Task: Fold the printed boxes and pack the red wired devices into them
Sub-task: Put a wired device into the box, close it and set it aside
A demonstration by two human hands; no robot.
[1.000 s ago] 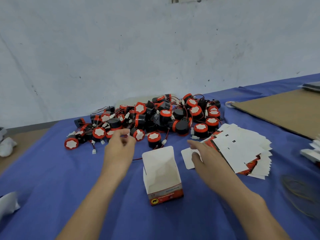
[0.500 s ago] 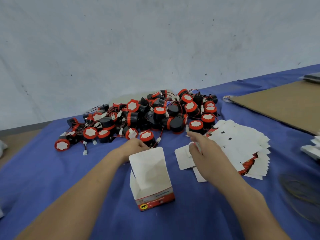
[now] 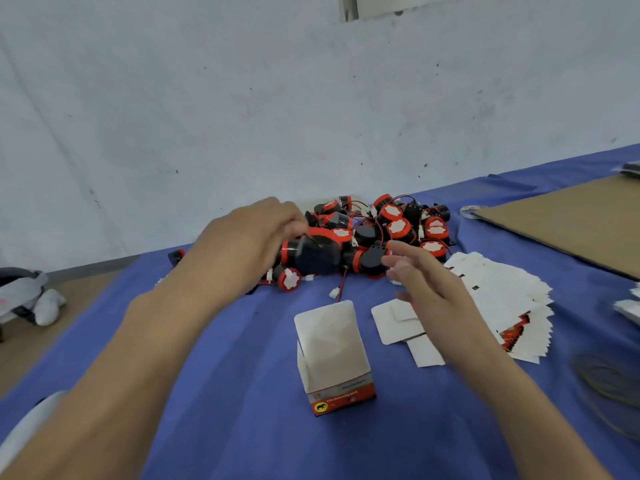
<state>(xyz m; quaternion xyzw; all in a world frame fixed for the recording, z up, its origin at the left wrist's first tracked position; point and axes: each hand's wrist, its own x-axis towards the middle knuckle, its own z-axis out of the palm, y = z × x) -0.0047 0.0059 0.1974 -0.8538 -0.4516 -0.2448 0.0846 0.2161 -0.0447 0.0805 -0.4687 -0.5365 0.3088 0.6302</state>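
Red-and-black device (image 3: pixel 317 259) now hanging in my left grip (image 3: pixel 249 237), fingers clamping it just above pile (image 3: pixel 398 226), wire and white plug (image 3: pixel 334 292) dangling toward bench (image 3: pixel 249 393). Half second back that grip was sitting low behind box; now rising with pick. Right grip (image 3: pixel 426 289) coming off white cards (image 3: pixel 398 323), fingers apart, holding nothing. Folded box (image 3: pixel 332 355) standing upright between arms, top flap open. Judging pick done; device going in next, wire needing tucking. Flat boxes (image 3: pixel 502 299) waiting at right.
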